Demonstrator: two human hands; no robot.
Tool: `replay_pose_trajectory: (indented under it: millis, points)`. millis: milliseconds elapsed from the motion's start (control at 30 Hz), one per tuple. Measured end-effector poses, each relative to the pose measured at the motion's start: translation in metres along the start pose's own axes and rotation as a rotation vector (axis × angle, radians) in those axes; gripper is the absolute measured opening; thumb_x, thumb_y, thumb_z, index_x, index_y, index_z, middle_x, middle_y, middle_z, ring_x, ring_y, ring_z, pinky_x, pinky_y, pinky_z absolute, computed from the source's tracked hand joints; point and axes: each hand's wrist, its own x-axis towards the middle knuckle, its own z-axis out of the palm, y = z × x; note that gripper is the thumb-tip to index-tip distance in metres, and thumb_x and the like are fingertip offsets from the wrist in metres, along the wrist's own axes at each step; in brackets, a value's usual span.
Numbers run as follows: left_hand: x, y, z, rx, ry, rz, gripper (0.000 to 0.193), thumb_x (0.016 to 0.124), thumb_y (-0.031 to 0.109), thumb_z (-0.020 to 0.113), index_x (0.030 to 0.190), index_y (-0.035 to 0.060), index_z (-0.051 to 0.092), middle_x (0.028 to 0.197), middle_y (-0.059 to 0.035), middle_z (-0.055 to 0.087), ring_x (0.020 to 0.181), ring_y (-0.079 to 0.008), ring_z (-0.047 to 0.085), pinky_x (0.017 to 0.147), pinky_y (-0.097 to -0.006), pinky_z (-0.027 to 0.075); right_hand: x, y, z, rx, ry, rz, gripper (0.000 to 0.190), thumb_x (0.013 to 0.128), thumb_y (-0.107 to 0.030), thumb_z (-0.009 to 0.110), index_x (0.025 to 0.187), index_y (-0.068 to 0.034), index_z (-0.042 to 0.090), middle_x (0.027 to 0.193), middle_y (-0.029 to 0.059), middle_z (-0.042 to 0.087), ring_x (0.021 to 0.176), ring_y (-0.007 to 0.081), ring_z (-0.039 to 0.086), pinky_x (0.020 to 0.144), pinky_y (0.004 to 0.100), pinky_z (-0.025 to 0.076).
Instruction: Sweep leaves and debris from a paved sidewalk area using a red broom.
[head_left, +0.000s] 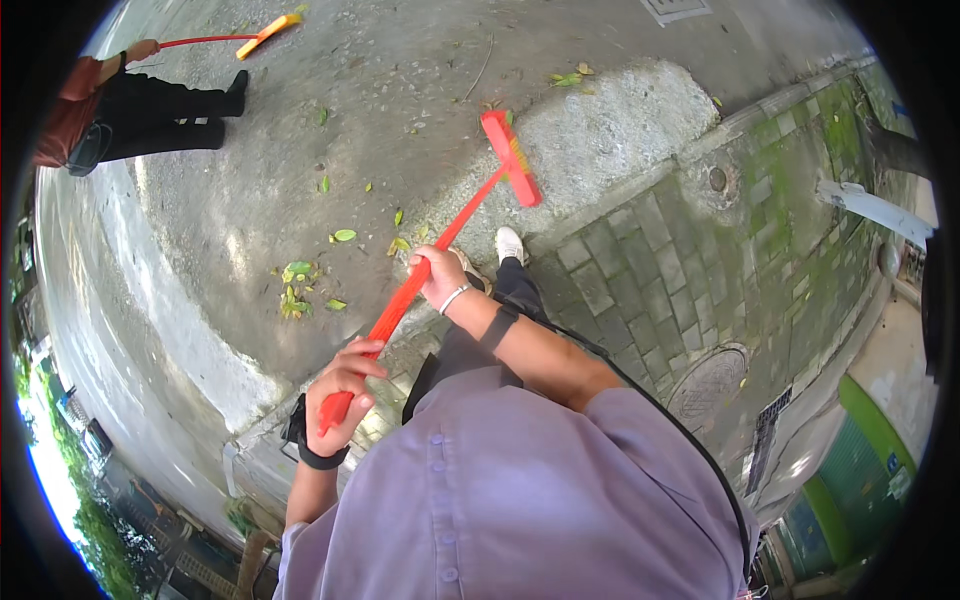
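A red push broom slants up and away from me, its long red handle ending in a red broom head with yellowish bristles. The head is over a pale concrete patch by the kerb. My left hand is wrapped around the top end of the handle, a black band on its wrist. Farther down, my right hand grips the handle, with a pale bracelet at the wrist. Green and yellow leaves lie on the road left of the broom; another small cluster is beyond the head.
At the upper left a person holds another broom, with an orange-yellow head. Mossy paving bricks with a round manhole cover lie to the right, behind a stone kerb. A whitish pole leans at the far right.
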Motion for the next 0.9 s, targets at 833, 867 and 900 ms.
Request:
replay_pose_trajectory:
  millis: [833, 867, 900]
  points:
    - [-0.071, -0.032, -0.02, 0.106, 0.251, 0.143, 0.024, 0.065, 0.01, 0.066, 0.059, 0.0048, 0.043, 0.057, -0.0054, 0.046, 0.054, -0.0217, 0.045, 0.052, -0.0305, 0.036, 0.017, 0.171, -0.014, -0.247, -0.048, 0.996, 0.014, 0.071, -0.009, 0.048, 0.059, -0.01, 0.041, 0.052, -0.0007, 0.044, 0.046, 0.0111, 0.044, 0.045, 0.0266, 0.037]
    - [-0.07, -0.04, -0.021, 0.122, 0.377, 0.096, 0.025, 0.065, 0.01, 0.066, 0.058, 0.0045, 0.043, 0.057, -0.0052, 0.046, 0.053, -0.0213, 0.045, 0.053, -0.0303, 0.036, 0.028, 0.174, -0.019, -0.329, -0.014, 0.985, 0.014, 0.07, -0.009, 0.048, 0.058, -0.01, 0.041, 0.051, 0.0001, 0.044, 0.046, 0.0121, 0.045, 0.044, 0.0267, 0.037]
    - [-0.071, -0.049, -0.022, 0.14, 0.51, 0.04, 0.025, 0.065, 0.01, 0.066, 0.058, 0.0042, 0.042, 0.057, -0.0051, 0.045, 0.053, -0.0209, 0.044, 0.053, -0.0301, 0.036, 0.035, 0.176, -0.014, -0.332, -0.006, 0.99, 0.014, 0.07, -0.009, 0.048, 0.058, -0.01, 0.041, 0.051, 0.0001, 0.044, 0.046, 0.0121, 0.045, 0.044, 0.0267, 0.037]
